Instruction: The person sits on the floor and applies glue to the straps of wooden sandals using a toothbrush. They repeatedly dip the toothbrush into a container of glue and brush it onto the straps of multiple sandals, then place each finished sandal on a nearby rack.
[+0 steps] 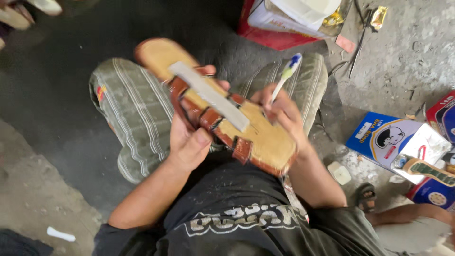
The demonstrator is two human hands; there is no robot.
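A tan sandal sole (265, 140) with brown leather straps folded onto its edge lies across my lap, toe pointing up left. My left hand (189, 137) grips the sole from the left side, thumb near the straps, and holds a flat grey strip (208, 95) against its top. My right hand (282, 114) rests on the sole's right side and holds a white toothbrush (286, 76) with blue bristles, head pointing up and away.
My knees in striped grey-green shorts (137, 114) flank the sole. A red and white carton (284, 23) stands at the top. Blue and white boxes (393, 140) and a small tin lie right on the concrete floor. A sandalled foot (366, 195) shows lower right.
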